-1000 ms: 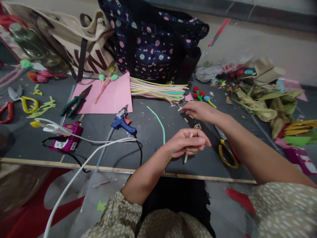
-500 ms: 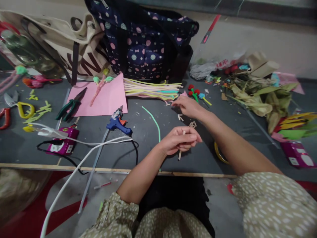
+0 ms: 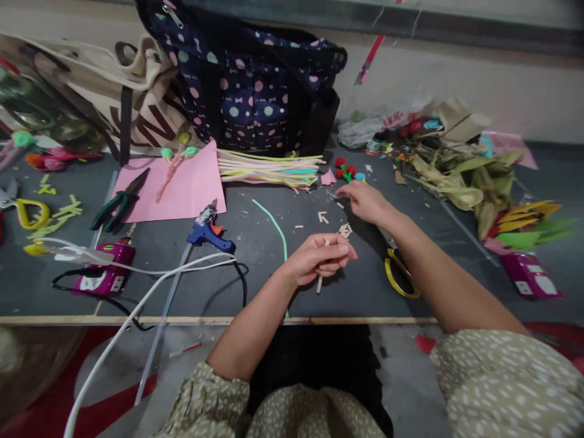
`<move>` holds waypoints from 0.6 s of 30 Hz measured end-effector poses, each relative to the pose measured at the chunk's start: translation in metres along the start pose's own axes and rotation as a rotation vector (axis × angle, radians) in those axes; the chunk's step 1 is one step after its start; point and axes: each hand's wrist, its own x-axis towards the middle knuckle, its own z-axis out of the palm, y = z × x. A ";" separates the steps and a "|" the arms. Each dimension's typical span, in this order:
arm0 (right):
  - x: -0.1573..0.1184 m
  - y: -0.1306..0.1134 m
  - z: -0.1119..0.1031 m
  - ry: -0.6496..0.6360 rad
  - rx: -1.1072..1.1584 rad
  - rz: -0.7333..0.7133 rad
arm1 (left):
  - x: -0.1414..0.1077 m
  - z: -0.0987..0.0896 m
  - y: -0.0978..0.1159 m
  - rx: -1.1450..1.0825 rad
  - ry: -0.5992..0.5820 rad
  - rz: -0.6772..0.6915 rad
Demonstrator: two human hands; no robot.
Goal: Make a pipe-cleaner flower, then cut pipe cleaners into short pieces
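Head cam view: the pale stick (image 3: 319,284) is in the left hand (image 3: 322,260), just above the front part of the tabletop (image 3: 241,225). That hand's fingers are curled closed around it, so its middle is hidden; only a bit of the top end and the lower end poke out. Right hand (image 3: 365,201) is farther back, palm down, fingers bent and reaching toward some small scraps. One pale scrap (image 3: 340,205) lies just under its fingertips, but I honestly can't tell how far apart the finger and thumb are or if they've got hold of anything.

Between the hands there's a little heap of pale pieces (image 3: 345,230), too small to count. The scissors (image 3: 401,280) are half buried under the right forearm, so you mostly just get a yellow handle loop. A green strip (image 3: 276,228) curves down behind the left wrist, partly covered by it.

Further out, left side: blue glue gun (image 3: 205,234), and pink paper (image 3: 191,198) with green-handled pliers (image 3: 119,207) overlapping its edge. Far left, another pair of yellow-handled cutters (image 3: 31,213) is cut off by the frame.
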 end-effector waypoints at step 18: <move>-0.009 -0.043 0.018 -0.168 0.285 -0.238 | 0.003 0.008 -0.007 0.261 -0.105 -0.218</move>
